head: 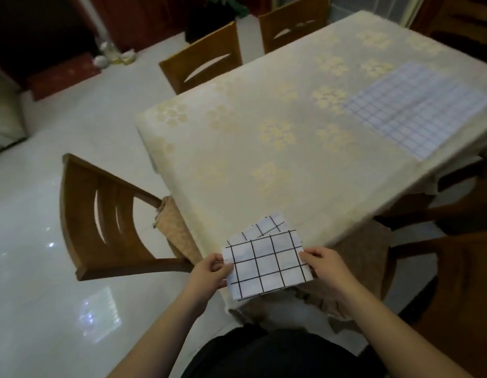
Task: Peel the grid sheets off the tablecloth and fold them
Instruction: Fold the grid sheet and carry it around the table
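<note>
A folded white sheet with a black grid [266, 259] hangs over the near corner of the cream flowered tablecloth [264, 159]. My left hand [211, 271] pinches its left edge and my right hand [325, 264] pinches its right edge. Part of a back layer sticks out above the top fold. A second sheet with a finer blue grid [416, 110] lies flat on the tablecloth at the far right, near the table's right edge.
A wooden chair [106, 214] stands left of the near corner with a tan cloth on its seat. Two more chairs [204, 61] are tucked in along the far left side. Dark chairs [455, 255] stand at the right. The floor is glossy white tile.
</note>
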The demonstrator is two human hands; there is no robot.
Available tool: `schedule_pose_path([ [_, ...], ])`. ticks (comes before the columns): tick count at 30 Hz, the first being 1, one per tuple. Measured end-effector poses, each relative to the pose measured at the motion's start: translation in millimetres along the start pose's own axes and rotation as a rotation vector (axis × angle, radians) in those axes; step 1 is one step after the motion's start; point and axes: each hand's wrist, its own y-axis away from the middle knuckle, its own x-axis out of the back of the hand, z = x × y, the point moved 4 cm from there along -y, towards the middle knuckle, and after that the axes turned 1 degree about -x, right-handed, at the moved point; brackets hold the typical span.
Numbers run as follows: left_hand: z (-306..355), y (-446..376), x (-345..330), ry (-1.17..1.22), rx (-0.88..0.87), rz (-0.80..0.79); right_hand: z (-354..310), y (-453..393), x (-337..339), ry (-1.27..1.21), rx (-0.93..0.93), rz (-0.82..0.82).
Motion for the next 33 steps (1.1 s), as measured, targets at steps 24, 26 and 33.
schedule_pose_path([
  [24,-29.4,-67.4,-11.3,0.000,0.064,0.322,-34.1,-98.1,-16.7,0.464,0.106,0.011],
  [26,-30.5,-66.6,-15.4,-0.015,0.072,0.347,-35.6,-106.2,-16.0,0.482,0.120,-0.009],
  [33,-21.9,-66.3,-20.8,-0.186,0.029,0.406,-26.4,-124.2,-14.5,0.512,0.124,-0.064],
])
